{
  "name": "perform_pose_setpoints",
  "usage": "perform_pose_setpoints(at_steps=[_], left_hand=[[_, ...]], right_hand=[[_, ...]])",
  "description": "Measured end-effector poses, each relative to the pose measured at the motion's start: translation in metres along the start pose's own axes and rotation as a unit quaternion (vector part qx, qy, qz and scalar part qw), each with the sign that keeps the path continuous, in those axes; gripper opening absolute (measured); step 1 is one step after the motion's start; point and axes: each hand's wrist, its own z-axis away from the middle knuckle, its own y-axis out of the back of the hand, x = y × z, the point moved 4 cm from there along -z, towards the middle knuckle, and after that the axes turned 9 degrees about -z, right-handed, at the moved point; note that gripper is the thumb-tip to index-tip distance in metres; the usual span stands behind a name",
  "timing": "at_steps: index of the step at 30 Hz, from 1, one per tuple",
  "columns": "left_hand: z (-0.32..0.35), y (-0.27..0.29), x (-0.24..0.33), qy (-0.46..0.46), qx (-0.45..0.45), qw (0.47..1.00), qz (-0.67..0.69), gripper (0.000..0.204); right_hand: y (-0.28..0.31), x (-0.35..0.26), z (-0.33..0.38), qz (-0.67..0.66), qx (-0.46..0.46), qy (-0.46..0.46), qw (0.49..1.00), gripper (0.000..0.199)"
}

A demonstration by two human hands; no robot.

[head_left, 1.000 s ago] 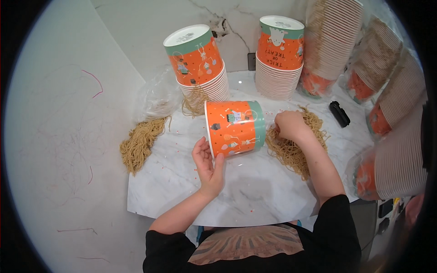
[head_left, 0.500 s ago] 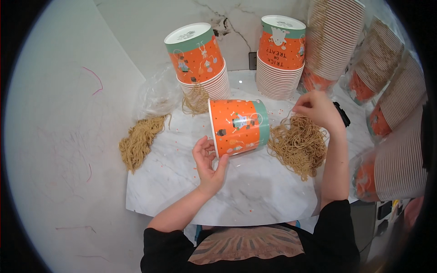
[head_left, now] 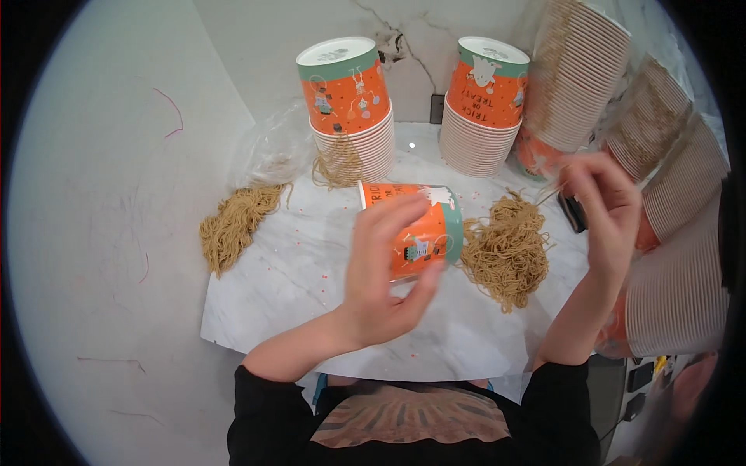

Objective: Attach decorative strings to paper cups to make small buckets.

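Observation:
An orange and green paper tub with cartoon figures lies on its side in the middle of the table. My left hand hovers in front of it, slightly blurred, fingers apart and holding nothing. It hides the tub's left part. To the tub's right sits a loose heap of tan string. Beyond that heap, my right hand is raised, thumb and fingers pinched on a thin strand of string that stretches toward the heap.
Two upside-down stacks of tubs stand at the back. Bagged tub stacks crowd the right side. A bundle of tan string lies at the left beside a clear plastic bag. A black object rests near my right hand.
My left hand has let go of the tub's rim and risen in front of it. The tub has rolled, showing another side. My right hand has moved right, drawing a strand from the heap.

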Motion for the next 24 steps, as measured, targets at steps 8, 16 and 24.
perform_pose_setpoints(at_steps=[8,16,24], left_hand=[[-0.037,-0.047,-0.011,0.308,-0.156,0.880,0.327,0.036],[-0.037,-0.024,-0.031,0.316,-0.285,0.843,0.330,0.018],[-0.046,0.026,-0.044,0.322,-0.274,0.875,0.234,0.015]], right_hand=[[-0.059,0.012,0.019,-0.087,-0.150,-0.121,0.977,0.011],[-0.054,0.018,0.016,-0.103,-0.174,-0.145,0.969,0.012],[-0.045,0.023,0.006,-0.289,-0.200,-0.210,0.912,0.014]])
